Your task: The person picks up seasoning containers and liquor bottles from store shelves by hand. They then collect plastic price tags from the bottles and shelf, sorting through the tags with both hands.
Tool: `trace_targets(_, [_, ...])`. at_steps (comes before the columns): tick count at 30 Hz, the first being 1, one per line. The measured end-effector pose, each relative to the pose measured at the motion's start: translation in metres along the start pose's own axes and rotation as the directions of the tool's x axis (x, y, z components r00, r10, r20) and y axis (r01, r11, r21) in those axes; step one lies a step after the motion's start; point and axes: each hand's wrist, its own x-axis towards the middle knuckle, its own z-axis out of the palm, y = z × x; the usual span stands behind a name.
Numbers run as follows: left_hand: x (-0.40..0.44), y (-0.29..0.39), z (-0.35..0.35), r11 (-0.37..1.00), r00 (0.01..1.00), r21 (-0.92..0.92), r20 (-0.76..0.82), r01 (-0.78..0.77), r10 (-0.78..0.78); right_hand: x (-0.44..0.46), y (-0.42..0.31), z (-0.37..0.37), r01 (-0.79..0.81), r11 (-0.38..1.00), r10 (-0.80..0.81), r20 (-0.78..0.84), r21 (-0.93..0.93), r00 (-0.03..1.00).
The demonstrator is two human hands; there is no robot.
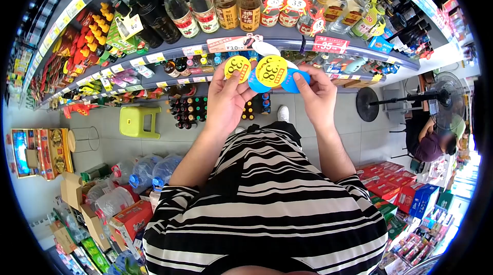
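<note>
My left hand [226,103] pinches a round yellow price tag [236,64] marked 38 between thumb and fingers. With thumb on top, my right hand [319,97] grips the edge of a fanned bunch of tags. That bunch has a blue price tag [291,84] under the thumb and another yellow price tag [269,73] reading 38 at its left end. A white oval piece [265,49] shows just behind them. Both hands are raised side by side before the shelf edge [195,49], below a row of liquor bottles [225,2].
A green plastic stool [139,122] stands on the floor to the left, near crates of bottles [187,111]. Boxes and large water bottles [149,169] lie behind at left. Red cartons [382,180] are stacked at right. A fan [447,101] and a seated person [431,144] are farther right.
</note>
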Motion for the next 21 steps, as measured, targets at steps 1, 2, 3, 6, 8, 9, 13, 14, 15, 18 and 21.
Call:
trace_targets(1, [0.0, 0.0, 0.0, 1.0, 1.0, 0.001, 0.004, 0.0, 0.0, -0.001, 0.001, 0.0, 0.015, 1.0, -0.015, 0.002, -0.019, 1.0])
trace_targets(2, [-0.001, 0.0, 0.001, 1.0, 1.0, 0.003, 0.009, -0.001, 0.001, -0.001, 0.002, 0.0, 0.03, 0.999, -0.03, 0.005, -0.038, 1.0])
trace_targets(3, [-0.001, 0.0, 0.001, 1.0, 1.0, 0.005, 0.013, -0.002, 0.002, -0.001, 0.002, 0.0, 0.046, 0.997, -0.045, 0.008, -0.057, 0.999])
trace_targets(6, [0.0, 0.0, 0.0, 0.999, 1.0, 0.025, 0.019, -0.023, 0.022, 0.0, 0.001, 0.001, 0.033, 0.998, -0.032, 0.01, -0.059, 0.999])
trace_targets(8, [-0.003, 0.003, 0.004, 0.999, 0.999, 0.028, 0.034, -0.017, 0.016, 0.001, 0.001, 0.0, -0.015, 0.996, 0.016, 0.011, -0.084, 1.0])
trace_targets(9, [-0.004, 0.004, 0.006, 0.999, 0.999, 0.03, 0.042, -0.014, 0.013, 0.001, 0.001, -0.001, -0.038, 0.995, 0.04, 0.011, -0.096, 0.999])
trace_targets(13, [-0.004, 0.002, 0.002, 0.991, 0.995, 0.093, 0.003, -0.098, 0.098, 0.005, 0.003, -0.004, -0.04, 0.998, 0.039, -0.038, -0.044, 0.999])
trace_targets(14, [-0.004, 0.004, -0.002, 0.988, 0.994, 0.103, 0.001, -0.112, 0.112, 0.007, 0.001, -0.005, -0.039, 0.999, 0.036, -0.059, -0.036, 0.998])
trace_targets(15, [-0.004, 0.006, -0.004, 0.986, 0.992, 0.113, 0.0, -0.125, 0.126, 0.01, 0.0, -0.005, -0.036, 0.999, 0.034, -0.082, -0.028, 0.996])
trace_targets(18, [-0.006, 0.011, -0.004, 0.984, 0.988, 0.093, -0.002, -0.154, 0.155, 0.015, 0.002, -0.008, -0.051, 0.998, 0.047, -0.135, -0.023, 0.99])
trace_targets(21, [-0.009, 0.011, -0.005, 0.989, 0.994, 0.1, 0.022, -0.105, 0.103, 0.014, 0.007, -0.005, -0.048, 0.999, 0.045, -0.088, -0.027, 0.995])
